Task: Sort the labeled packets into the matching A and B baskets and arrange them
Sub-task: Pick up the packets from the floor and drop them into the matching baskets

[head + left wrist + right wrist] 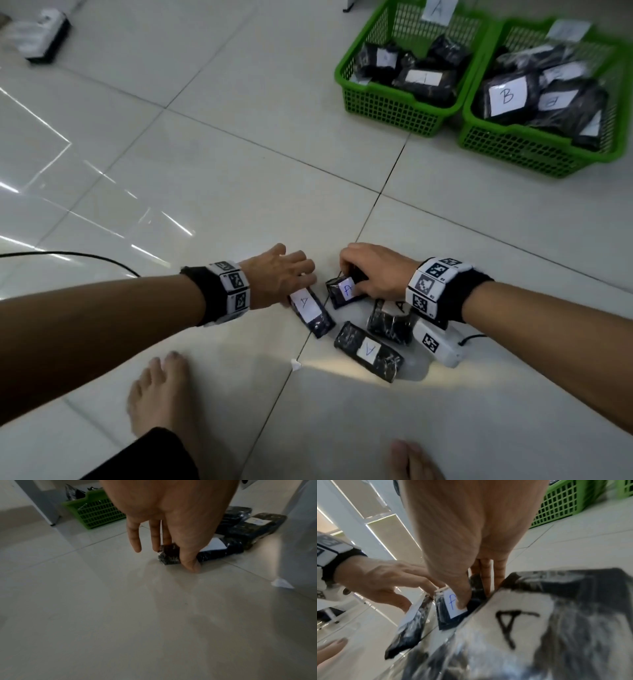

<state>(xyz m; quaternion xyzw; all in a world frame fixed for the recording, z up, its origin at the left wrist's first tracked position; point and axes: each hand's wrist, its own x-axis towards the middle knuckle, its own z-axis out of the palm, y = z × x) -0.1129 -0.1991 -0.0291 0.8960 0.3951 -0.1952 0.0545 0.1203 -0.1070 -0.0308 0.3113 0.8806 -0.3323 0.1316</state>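
Several black packets with white A labels lie on the tiled floor. My left hand (301,284) reaches over the top end of one A packet (310,310). In the left wrist view its thumb and fingertips (155,547) pinch that packet's end (169,557). My right hand (352,277) grips a smaller packet with a blue A label (344,291), and its thumb presses on the label (453,605). Two more A packets (370,351) (390,320) lie just below my right wrist. The green A basket (387,102) and B basket (534,150) stand at the far right, both holding packets.
My bare feet (161,387) (411,459) rest on the floor near the packets. A black cable (85,255) runs in from the left. A small paper scrap (295,365) lies on a tile joint. A wrapped box (41,34) sits far left.
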